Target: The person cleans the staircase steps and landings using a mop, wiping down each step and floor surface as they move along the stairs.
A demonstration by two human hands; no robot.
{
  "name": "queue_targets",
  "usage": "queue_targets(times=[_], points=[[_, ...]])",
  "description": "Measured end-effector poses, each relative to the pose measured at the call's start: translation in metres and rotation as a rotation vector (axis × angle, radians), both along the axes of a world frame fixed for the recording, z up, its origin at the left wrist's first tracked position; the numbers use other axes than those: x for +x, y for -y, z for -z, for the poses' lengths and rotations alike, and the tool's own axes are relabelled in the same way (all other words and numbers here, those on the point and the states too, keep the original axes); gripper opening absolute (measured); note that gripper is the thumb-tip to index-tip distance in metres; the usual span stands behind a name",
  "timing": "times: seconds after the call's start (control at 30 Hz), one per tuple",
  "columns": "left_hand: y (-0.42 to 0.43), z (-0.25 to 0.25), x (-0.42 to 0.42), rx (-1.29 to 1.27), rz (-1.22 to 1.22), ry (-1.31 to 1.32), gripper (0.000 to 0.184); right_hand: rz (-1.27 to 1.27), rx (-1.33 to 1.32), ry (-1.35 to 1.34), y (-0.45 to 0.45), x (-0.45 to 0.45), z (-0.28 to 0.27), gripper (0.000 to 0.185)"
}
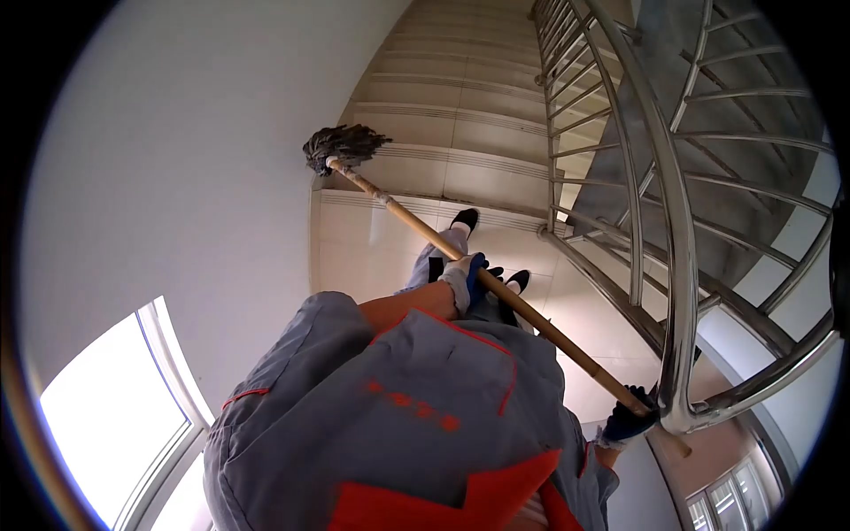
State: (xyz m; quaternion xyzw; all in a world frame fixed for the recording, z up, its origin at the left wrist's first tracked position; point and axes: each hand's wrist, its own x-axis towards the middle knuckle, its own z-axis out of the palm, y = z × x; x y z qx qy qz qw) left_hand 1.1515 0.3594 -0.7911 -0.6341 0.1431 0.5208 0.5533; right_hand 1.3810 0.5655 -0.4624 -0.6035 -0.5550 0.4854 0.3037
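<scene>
A mop with a long wooden handle (pixel 549 332) slants across the view from upper left to lower right. Its dark grey string head (pixel 345 146) rests at the left end of a stair step, against the wall. Around the middle of the handle is my left hand (pixel 469 273), in a blue and white glove, its fingers wrapped round the wood. My right hand (pixel 629 414), in a dark blue glove, grips the handle near its far end, close to the metal railing. Both hands are closed.
Tiled stairs (pixel 496 124) rise ahead. A stainless steel railing (pixel 677 292) curves along the right. A white wall (pixel 204 159) stands at left, with a bright window (pixel 119 416) below. My feet in black shoes (pixel 465 218) are on the tiled landing (pixel 575 283).
</scene>
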Motion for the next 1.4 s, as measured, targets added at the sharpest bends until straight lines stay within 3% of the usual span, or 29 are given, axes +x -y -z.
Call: queue_targets(times=[0.13, 0.2, 0.3, 0.4, 0.53, 0.7, 0.8, 0.87, 1.0, 1.03, 1.13, 1.3, 1.4], points=[[0.000, 0.035, -0.012, -0.046, 0.020, -0.154, 0.025, 0.186, -0.173, -0.081, 0.021, 0.018, 0.020, 0.048], [0.002, 0.085, -0.014, -0.046, 0.055, -0.234, 0.026, 0.050, -0.200, -0.065, 0.038, -0.011, 0.038, 0.050], [0.001, 0.114, -0.062, -0.175, 0.086, -0.125, 0.019, -0.080, -0.280, -0.051, 0.050, -0.052, 0.065, 0.052], [0.002, 0.134, -0.089, -0.260, 0.229, -0.216, 0.019, -0.120, -0.333, -0.034, 0.068, -0.070, 0.088, 0.055], [0.016, 0.176, -0.103, -0.307, 0.059, -0.319, 0.019, -0.145, -0.462, -0.046, 0.084, -0.109, 0.101, 0.057], [0.009, 0.186, -0.118, -0.348, -0.099, -0.259, 0.018, -0.240, -0.502, 0.093, 0.071, -0.170, 0.136, 0.057], [-0.026, 0.190, -0.077, -0.066, -0.167, -0.184, 0.012, -0.314, -0.716, 0.047, 0.083, -0.222, 0.161, 0.048], [-0.040, 0.159, -0.082, -0.163, -0.165, -0.146, 0.013, -0.510, -0.673, 0.048, 0.091, -0.253, 0.178, 0.045], [-0.044, 0.165, -0.094, -0.253, -0.027, -0.085, 0.017, -1.068, -0.270, 0.291, 0.090, -0.290, 0.172, 0.031], [-0.041, 0.181, -0.087, -0.164, -0.152, -0.097, 0.015, -0.901, -0.291, 0.233, 0.100, -0.309, 0.166, 0.020], [-0.046, 0.177, -0.095, -0.152, -0.133, -0.042, 0.012, -0.835, -0.435, 0.207, 0.087, -0.310, 0.167, 0.015], [-0.075, 0.166, -0.088, -0.202, 0.031, -0.026, 0.017, -0.782, -0.303, 0.076, 0.074, -0.317, 0.170, 0.019], [-0.103, 0.141, -0.088, -0.177, 0.004, -0.004, 0.020, -0.766, -0.234, 0.186, 0.060, -0.324, 0.148, 0.025]])
